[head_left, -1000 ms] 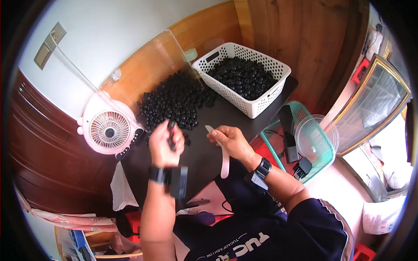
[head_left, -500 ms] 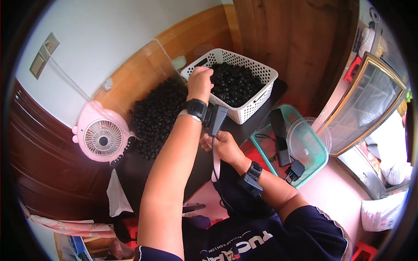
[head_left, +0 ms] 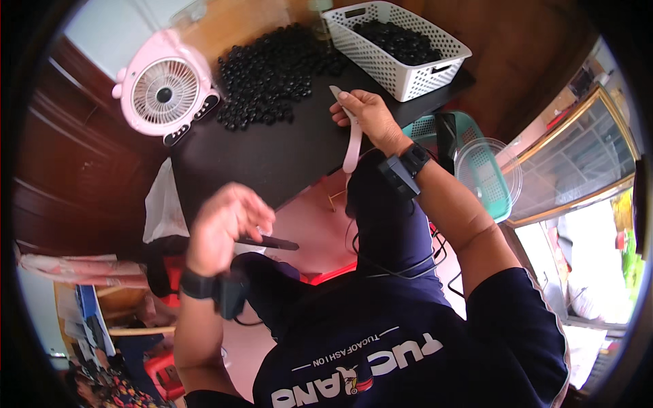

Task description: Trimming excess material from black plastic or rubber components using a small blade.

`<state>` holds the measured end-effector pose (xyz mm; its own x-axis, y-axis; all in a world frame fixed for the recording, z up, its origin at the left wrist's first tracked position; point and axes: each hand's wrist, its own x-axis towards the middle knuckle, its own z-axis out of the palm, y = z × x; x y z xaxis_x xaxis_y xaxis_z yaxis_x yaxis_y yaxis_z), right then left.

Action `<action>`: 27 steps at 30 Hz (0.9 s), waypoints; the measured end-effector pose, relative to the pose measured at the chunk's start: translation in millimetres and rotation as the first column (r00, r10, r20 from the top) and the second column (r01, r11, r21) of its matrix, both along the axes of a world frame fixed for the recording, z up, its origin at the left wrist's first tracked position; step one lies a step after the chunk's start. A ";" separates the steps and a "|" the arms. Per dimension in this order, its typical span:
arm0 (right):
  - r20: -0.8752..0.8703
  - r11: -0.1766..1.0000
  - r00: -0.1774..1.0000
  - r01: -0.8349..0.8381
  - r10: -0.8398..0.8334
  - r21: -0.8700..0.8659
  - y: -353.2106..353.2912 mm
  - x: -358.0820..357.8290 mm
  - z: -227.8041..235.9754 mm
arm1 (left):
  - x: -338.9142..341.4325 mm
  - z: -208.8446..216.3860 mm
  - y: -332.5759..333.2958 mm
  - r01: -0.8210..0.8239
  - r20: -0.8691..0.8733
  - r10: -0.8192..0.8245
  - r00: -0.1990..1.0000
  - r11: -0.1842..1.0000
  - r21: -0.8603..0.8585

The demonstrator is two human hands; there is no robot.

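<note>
**Inspector A:** Begin at the right hand (head_left: 371, 115). What do the fingers show?

**Inspector B:** They are curled shut on a pale strap (head_left: 352, 132). The upper end of the strap pokes out above the knuckles, and the longer part hangs down past the wrist, over the front edge of the black table (head_left: 286, 146). The hand itself rests over that table top.

**Inspector A:** And the left hand (head_left: 228, 228)?

**Inspector B:** It is off the table, in front of its near edge, above the lap. The fingers are loosely curled; a thin dark flat strip (head_left: 269, 242) sticks out to the right from under them. Whether they pinch it or merely cover it, I cannot tell.

**Inspector A:** Wrists?

**Inspector B:** Each carries a black band with a small black box on it.

**Inspector A:** Surroundings, relative to the table?

**Inspector B:** A heap of small black round pieces (head_left: 275, 71) lies on its far half, well apart from the right hand. A white slotted basket (head_left: 408, 71) holding more of the same pieces stands at its far right corner. A pink fan (head_left: 163, 92) sits at its far left corner, just beside the heap. A green basket (head_left: 490, 177) stands off its right side, beyond the right forearm.
</note>
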<state>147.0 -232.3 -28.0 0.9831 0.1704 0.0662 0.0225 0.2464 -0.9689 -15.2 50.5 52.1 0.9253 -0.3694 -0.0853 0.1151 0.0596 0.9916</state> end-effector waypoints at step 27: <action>-0.073 0.931 0.986 0.119 -0.153 -0.345 7.1 -10.3 20.9 | -177.5 -562.0 42.7 0.625 -0.142 -0.657 0.740 0.751 -0.215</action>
<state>136.7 -225.3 -7.2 0.9972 0.0300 -0.0686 -0.0654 -0.0950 -0.9933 -192.6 93.2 -509.8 0.4333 -0.8912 -0.1343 0.3679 0.0388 0.9291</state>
